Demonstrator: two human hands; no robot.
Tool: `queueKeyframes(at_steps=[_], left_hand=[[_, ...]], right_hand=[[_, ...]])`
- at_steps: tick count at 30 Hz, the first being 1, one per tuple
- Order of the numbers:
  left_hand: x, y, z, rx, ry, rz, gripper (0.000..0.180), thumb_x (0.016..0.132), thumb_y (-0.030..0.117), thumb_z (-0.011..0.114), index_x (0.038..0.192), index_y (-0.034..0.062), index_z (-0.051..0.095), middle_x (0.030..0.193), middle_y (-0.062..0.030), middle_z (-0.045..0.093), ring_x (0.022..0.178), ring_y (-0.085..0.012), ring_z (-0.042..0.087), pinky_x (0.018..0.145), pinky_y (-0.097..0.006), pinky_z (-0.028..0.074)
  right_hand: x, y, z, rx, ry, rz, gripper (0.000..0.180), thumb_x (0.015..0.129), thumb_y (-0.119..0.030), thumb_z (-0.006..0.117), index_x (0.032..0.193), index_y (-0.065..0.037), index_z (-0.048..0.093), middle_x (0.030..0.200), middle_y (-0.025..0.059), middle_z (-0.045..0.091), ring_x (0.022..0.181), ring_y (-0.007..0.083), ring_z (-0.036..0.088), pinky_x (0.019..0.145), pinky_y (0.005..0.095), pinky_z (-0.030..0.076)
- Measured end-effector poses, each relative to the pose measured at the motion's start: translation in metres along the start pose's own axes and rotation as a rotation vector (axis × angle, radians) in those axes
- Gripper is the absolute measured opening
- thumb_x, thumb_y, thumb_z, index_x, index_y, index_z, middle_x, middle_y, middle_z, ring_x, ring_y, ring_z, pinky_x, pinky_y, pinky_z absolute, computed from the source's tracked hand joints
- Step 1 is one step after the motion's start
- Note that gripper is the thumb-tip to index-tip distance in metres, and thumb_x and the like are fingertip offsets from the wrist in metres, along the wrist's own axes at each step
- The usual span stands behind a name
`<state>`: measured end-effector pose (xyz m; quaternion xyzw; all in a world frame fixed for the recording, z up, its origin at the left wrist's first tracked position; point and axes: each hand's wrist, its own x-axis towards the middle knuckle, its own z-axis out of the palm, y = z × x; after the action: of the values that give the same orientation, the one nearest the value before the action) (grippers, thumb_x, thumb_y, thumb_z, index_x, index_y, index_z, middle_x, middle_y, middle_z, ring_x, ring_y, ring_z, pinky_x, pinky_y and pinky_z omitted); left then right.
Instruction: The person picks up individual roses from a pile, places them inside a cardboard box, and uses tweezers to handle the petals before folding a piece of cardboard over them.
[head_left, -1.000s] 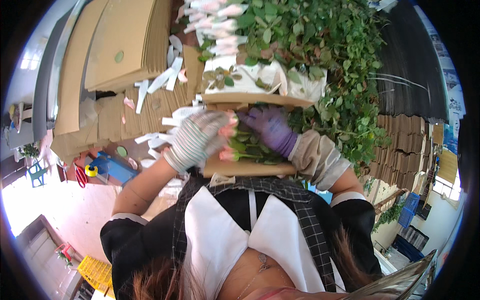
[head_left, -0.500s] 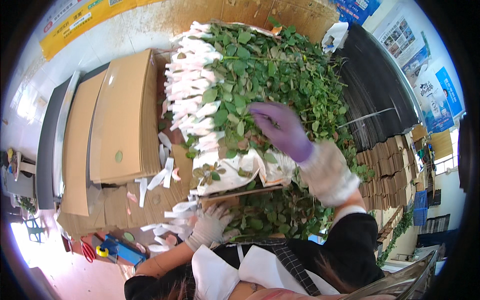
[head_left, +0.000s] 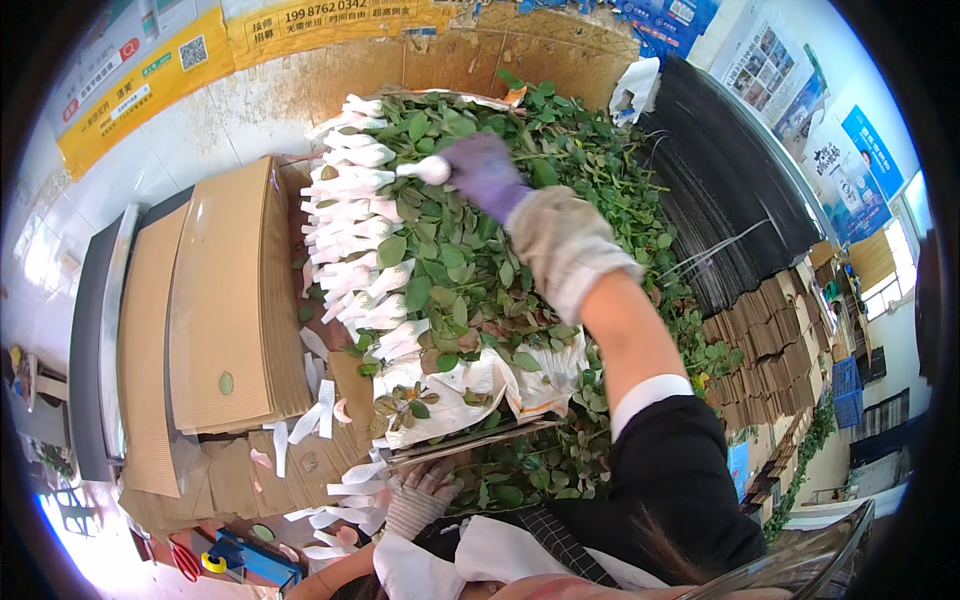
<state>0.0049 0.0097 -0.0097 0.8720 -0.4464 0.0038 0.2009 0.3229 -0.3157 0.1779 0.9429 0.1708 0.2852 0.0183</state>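
Observation:
My right hand point(head_left: 485, 172), in a purple glove with a pale cuff, reaches over the far part of the leafy pile. Its fingers are closed just behind a rose point(head_left: 428, 171) whose bud is wrapped in a white net sleeve. Below it lies a heap of green rose leaves and stems point(head_left: 470, 270). Along the heap's left side runs a column of net-wrapped rose buds point(head_left: 350, 230), heads pointing left. My left hand point(head_left: 420, 497), in a pale glove, rests with fingers spread by the cardboard edge near my body, beside more leafy stems point(head_left: 540, 475).
Left stand brown cardboard sheets point(head_left: 225, 300); loose white net sleeves point(head_left: 315, 410) lie in front. Red scissors point(head_left: 185, 560) and a blue tape dispenser point(head_left: 255, 560) sit at lower left. Right are stacked black sheets point(head_left: 730, 190) and folded brown cardboard point(head_left: 765, 340). A wall rises behind.
My right hand has moved away from me and left, and a net-wrapped rose now shows at its fingers. My left hand stays near the cardboard edge. The whole view has shifted slightly.

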Motion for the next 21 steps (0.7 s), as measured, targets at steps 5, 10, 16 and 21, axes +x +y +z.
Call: queueKeyframes(at_steps=[5,10,16,21], left_hand=[[-0.004,-0.003,-0.008,-0.018,-0.104,-0.011,0.031,0.079,0.033,0.060,0.108,0.0256,0.065,0.133,-0.0011,0.053,0.127,-0.0271,0.044,0.100,-0.048,0.036],[0.013,0.005,-0.032,-0.093,-0.263,-0.002,0.057,0.078,0.058,0.062,0.118,0.0172,0.063,0.135,-0.0117,0.050,0.129,-0.0332,0.040,0.106,-0.047,0.031],[0.008,0.004,-0.039,-0.108,-0.328,-0.046,0.065,0.078,0.061,0.060,0.122,0.0134,0.060,0.136,-0.0133,0.049,0.131,-0.0334,0.038,0.110,-0.046,0.028],[0.014,0.007,-0.031,-0.077,-0.363,-0.060,0.064,0.078,0.063,0.059,0.122,0.0170,0.060,0.137,-0.0116,0.049,0.130,-0.0339,0.040,0.108,-0.047,0.031]], right_hand=[[-0.070,0.092,-0.145,0.463,0.517,0.374,0.015,0.086,-0.015,0.064,0.098,-0.008,0.067,0.085,0.0058,0.066,0.071,0.0166,0.062,0.064,0.0310,0.051],[-0.113,0.066,-0.323,0.029,1.210,0.436,0.029,0.099,-0.023,0.047,0.118,-0.006,0.061,0.099,0.0142,0.067,0.089,0.0222,0.067,0.072,0.0336,0.057],[-0.157,-0.069,-0.238,0.581,0.461,0.008,0.042,0.092,-0.028,0.057,0.123,0.000,0.056,0.110,0.0193,0.066,0.095,0.0282,0.067,0.082,0.0408,0.055],[-0.158,-0.104,-0.096,0.432,-0.771,-0.076,0.043,0.087,-0.034,0.063,0.125,-0.013,0.059,0.130,0.0152,0.055,0.121,0.0262,0.051,0.101,0.0395,0.041]])
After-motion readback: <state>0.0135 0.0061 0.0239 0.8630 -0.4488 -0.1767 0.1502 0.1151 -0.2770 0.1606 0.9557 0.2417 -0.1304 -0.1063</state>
